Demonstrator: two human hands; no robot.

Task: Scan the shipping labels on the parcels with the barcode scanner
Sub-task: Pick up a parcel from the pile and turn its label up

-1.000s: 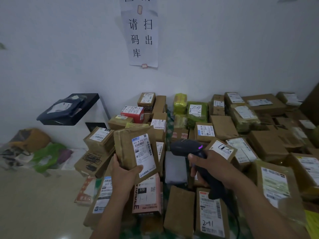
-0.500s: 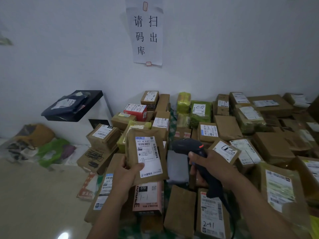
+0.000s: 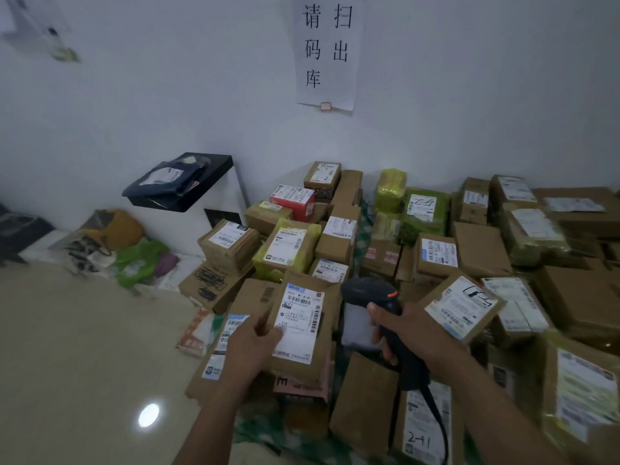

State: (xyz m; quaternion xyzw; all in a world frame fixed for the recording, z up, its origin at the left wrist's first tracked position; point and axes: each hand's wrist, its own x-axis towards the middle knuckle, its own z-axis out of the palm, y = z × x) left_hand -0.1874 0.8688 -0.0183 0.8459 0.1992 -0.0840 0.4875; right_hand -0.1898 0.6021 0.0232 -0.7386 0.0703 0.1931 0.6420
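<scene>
My left hand (image 3: 251,344) grips a flat brown parcel (image 3: 313,362) by its left edge, low over the pile. Its white shipping label (image 3: 299,322) faces up, with barcodes showing. My thumb lies on the label's left side. My right hand (image 3: 411,333) holds a black barcode scanner (image 3: 370,297) by its handle. The scanner's head sits just right of the parcel's top edge, and its cable (image 3: 439,427) hangs down toward me. Several brown and green parcels with labels cover the floor all around.
A white unit with a black top (image 3: 188,186) holding dark bags stands by the wall at left. Bags (image 3: 134,260) lie beside it on the shiny floor (image 3: 73,364). A paper sign (image 3: 327,52) hangs on the wall. A box marked 2-41 (image 3: 422,431) lies near me.
My left hand has lowered the brown parcel toward the pile and laid it flatter. The scanner's purple light is gone. The view has tilted down and left.
</scene>
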